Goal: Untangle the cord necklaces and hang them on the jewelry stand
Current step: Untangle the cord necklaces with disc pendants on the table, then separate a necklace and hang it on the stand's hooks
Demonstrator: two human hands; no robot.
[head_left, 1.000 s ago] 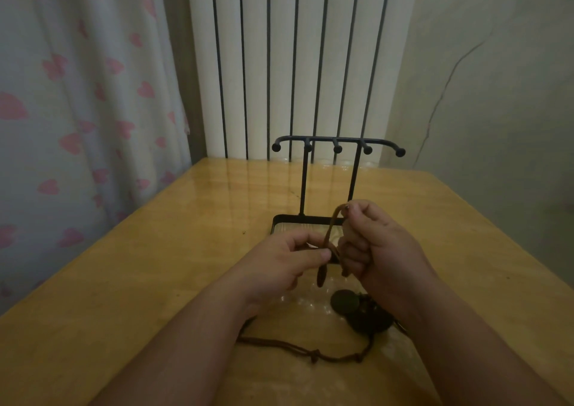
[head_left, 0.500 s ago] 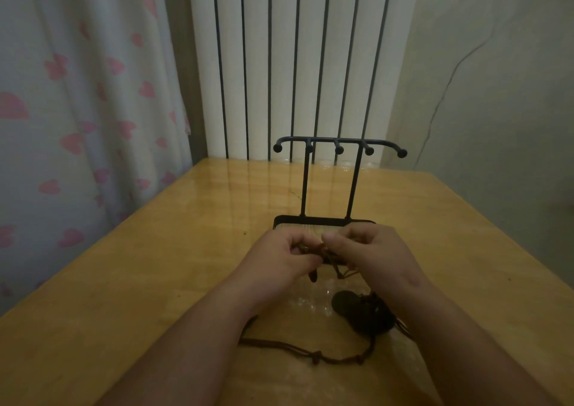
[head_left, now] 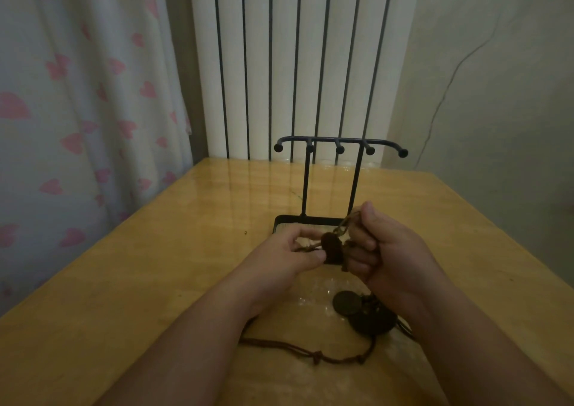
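**At the near edge: cords worked between two hands**

Nearest, at six o'clock on the table [head_left: 149, 287], a brown knotted cord [head_left: 310, 351] lies slack in a curve. It runs up to two dark round pendants [head_left: 366, 312] at about five o'clock, beside the right wrist. Just beyond these, both hands meet above the wood. The left hand [head_left: 289, 259] pinches a strand between thumb and forefinger, its tips against a small pendant [head_left: 332, 247] (blurred, so its shape is unclear) that hangs between the hands. The right hand [head_left: 391, 253] is curled into a fist round more cord, thumb up, with a loop rising beside the thumb. At twelve o'clock from the hands is the black stand [head_left: 340, 143], its base partly hidden behind the knuckles and its bar carrying five knobbed hooks. Farther back are a white radiator [head_left: 295, 63] and, at ten o'clock, a curtain [head_left: 77, 94] with pink hearts.
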